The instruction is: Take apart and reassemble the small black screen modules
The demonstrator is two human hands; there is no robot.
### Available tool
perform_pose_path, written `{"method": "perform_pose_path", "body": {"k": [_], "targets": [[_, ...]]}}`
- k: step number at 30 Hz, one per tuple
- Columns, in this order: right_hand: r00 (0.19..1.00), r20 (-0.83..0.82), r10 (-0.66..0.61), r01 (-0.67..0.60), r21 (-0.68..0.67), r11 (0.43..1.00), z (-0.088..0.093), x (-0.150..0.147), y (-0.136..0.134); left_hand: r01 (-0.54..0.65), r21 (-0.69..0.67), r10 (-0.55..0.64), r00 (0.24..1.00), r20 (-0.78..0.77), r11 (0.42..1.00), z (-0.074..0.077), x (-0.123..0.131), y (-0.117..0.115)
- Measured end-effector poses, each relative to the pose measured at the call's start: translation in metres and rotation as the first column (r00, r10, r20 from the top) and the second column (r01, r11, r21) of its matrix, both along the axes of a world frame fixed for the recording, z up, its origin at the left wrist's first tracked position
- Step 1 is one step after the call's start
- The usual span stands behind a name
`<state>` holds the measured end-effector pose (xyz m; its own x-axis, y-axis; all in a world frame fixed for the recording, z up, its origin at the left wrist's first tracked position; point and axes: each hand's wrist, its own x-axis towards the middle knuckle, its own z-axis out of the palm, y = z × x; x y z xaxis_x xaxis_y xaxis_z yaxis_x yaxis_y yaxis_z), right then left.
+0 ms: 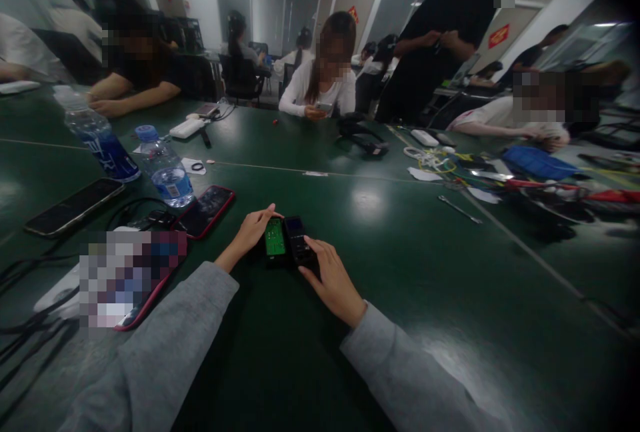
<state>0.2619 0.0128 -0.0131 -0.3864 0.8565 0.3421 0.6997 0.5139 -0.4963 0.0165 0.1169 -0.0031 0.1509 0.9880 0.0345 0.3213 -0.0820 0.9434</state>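
Observation:
Side by side on the green table lie two parts of a small black handheld device. The left one is a black casing with a green circuit board facing up. To its right sits a black keypad unit with a small dark screen and buttons. My left hand holds the circuit board part by its left and far edge, fingers together. My right hand grips the keypad unit from the right, fingertips on its face and thumb at its near edge. Whether the two parts are joined I cannot tell.
Left of me are phones, a water bottle, a blue-labelled bottle and black cables. A wrench lies at right, before tangled wires and a blue pouch. People sit across the table; one stands.

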Motion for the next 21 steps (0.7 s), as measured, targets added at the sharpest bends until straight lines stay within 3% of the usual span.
{"method": "perform_pose_path", "body": {"k": [5, 11, 21], "targets": [[1.0, -0.017, 0.007, -0.007, -0.011, 1.0, 0.0011, -0.0008, 0.0002, 0.004, 0.012, -0.004, 1.0, 0.0, 1.0, 0.0006, 0.0005, -0.0002], [1.0, -0.01, 0.009, -0.009, 0.005, 1.0, 0.0003, -0.0011, 0.0015, -0.03, 0.134, 0.031, 1.0, 0.0, 0.991, -0.001, 0.002, 0.0013], [1.0, -0.002, 0.01, -0.01, -0.013, 1.0, 0.0033, -0.0003, 0.0003, -0.007, 0.071, 0.008, 1.0, -0.015, 0.997, 0.0002, 0.0008, 0.0006]]}}
